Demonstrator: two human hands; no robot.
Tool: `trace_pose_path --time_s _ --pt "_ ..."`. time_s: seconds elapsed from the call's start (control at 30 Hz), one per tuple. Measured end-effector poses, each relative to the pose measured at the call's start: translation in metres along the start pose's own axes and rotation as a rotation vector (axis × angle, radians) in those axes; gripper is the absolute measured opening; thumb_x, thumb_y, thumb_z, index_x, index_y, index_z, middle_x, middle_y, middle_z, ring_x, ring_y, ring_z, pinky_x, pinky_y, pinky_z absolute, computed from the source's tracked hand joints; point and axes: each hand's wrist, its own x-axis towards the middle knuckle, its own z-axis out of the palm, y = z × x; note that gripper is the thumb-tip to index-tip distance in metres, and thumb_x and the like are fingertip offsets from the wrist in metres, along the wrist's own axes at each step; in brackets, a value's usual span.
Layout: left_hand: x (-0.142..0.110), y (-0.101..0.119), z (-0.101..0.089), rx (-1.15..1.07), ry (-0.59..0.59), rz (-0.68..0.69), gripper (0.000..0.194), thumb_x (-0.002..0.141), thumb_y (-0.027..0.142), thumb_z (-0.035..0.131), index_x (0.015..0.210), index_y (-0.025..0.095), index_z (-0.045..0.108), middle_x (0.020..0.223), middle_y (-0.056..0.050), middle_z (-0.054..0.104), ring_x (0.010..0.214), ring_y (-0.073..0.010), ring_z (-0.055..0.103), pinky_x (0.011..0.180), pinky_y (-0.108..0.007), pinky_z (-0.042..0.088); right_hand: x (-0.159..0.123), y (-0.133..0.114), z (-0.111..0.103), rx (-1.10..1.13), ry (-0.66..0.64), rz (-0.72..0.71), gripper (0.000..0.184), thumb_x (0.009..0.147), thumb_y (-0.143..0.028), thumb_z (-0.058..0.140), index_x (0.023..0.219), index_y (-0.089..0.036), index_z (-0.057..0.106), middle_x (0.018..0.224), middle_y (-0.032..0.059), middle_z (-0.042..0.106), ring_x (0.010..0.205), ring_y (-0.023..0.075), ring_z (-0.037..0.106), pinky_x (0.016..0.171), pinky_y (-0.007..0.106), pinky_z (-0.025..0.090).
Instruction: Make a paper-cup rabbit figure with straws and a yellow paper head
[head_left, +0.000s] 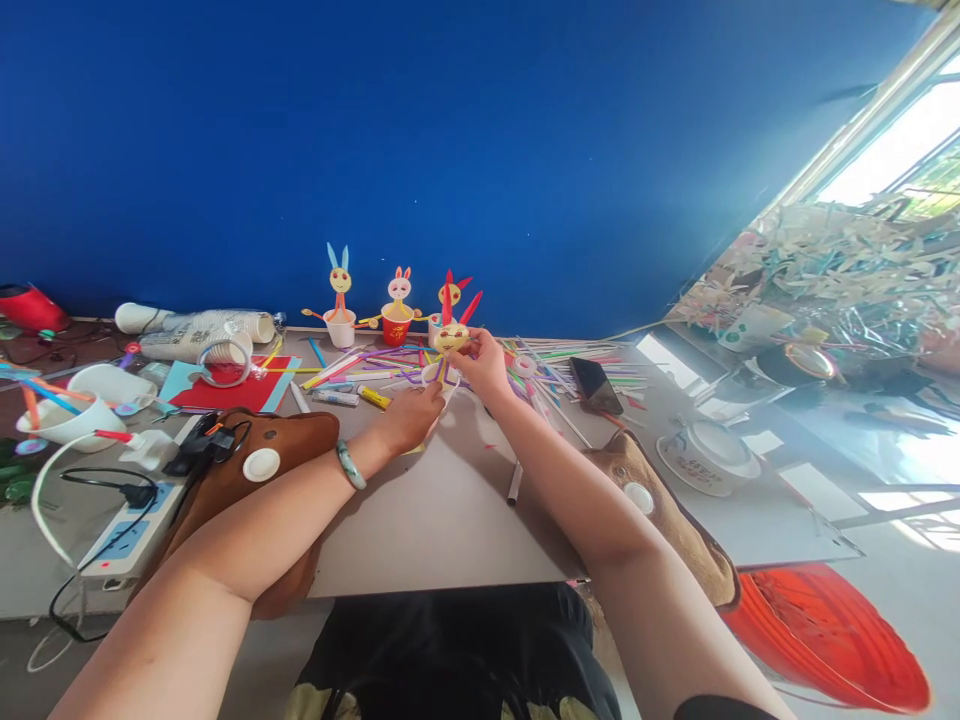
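Note:
A rabbit figure (451, 338) with a yellow face and red ears stands above a white paper cup (430, 375), its purple stem reaching into the cup. My right hand (484, 366) pinches the figure at the edge of its face. Lower and to the left, my left hand (409, 416) is closed around the cup's side; its fingertips are partly hidden. Behind are similar finished-looking figures in cups: a blue-eared rabbit (340, 282), a pink-and-white rabbit (400, 288) in a red cup (396, 326), and a red-eared one (448, 293) partly covered.
Coloured strips (555, 375) lie scattered across the back of the table. A phone (596, 386) rests on the right, a power strip (127, 530) on the left. Stacked paper cups (202, 330) lie beside red paper (240, 388). An orange-red basin (832, 635) sits below the right edge.

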Motion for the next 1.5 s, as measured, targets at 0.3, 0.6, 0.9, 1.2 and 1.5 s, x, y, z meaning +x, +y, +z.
trace_pose_path --time_s 0.3,0.6,0.9,1.2,1.5 --pt "0.001 0.002 0.006 0.005 0.008 0.004 0.025 0.093 0.009 0.04 0.107 0.009 0.061 0.115 -0.021 0.059 0.093 -0.0279 0.066 0.074 -0.037 0.048 0.001 0.001 0.006 -0.001 0.079 0.018 0.054 0.06 -0.046 0.079 0.1 -0.022 0.052 0.082 0.0015 0.072 0.072 0.0183 0.066 0.066 0.031 0.052" --pt "0.0 0.003 0.008 -0.012 0.012 -0.006 0.027 0.095 0.009 0.039 0.107 0.01 0.063 0.115 -0.02 0.059 0.094 -0.0285 0.066 0.076 -0.039 0.049 0.003 0.003 0.011 -0.036 0.144 0.039 0.054 0.061 -0.043 0.078 0.1 -0.022 0.048 0.076 -0.0014 0.068 0.069 0.0177 0.065 0.064 0.03 0.049" --pt "0.0 0.003 0.008 0.021 0.008 0.009 0.029 0.096 0.009 0.038 0.11 0.008 0.063 0.114 -0.022 0.06 0.092 -0.0294 0.067 0.072 -0.038 0.05 0.002 0.004 0.012 -0.047 0.124 0.028 0.045 0.064 -0.039 0.073 0.098 -0.022 0.05 0.088 0.0032 0.071 0.073 0.0177 0.065 0.063 0.029 0.051" --pt "-0.004 0.006 -0.008 0.049 -0.001 0.034 0.027 0.094 0.009 0.04 0.108 0.009 0.063 0.121 -0.02 0.06 0.085 -0.0268 0.068 0.067 -0.036 0.05 -0.007 -0.001 0.001 -0.181 0.043 -0.069 0.052 0.063 -0.032 0.074 0.111 -0.019 0.056 0.095 0.0053 0.075 0.088 0.0217 0.07 0.081 0.035 0.054" --pt "-0.002 -0.002 0.007 -0.21 0.257 0.061 0.014 0.094 0.018 0.048 0.093 0.015 0.062 0.117 -0.013 0.064 0.086 -0.0199 0.067 0.072 -0.032 0.052 -0.016 0.011 -0.036 -0.289 0.049 -0.128 0.05 0.069 -0.024 0.068 0.118 -0.019 0.059 0.1 0.0073 0.076 0.096 0.0238 0.07 0.09 0.041 0.052"
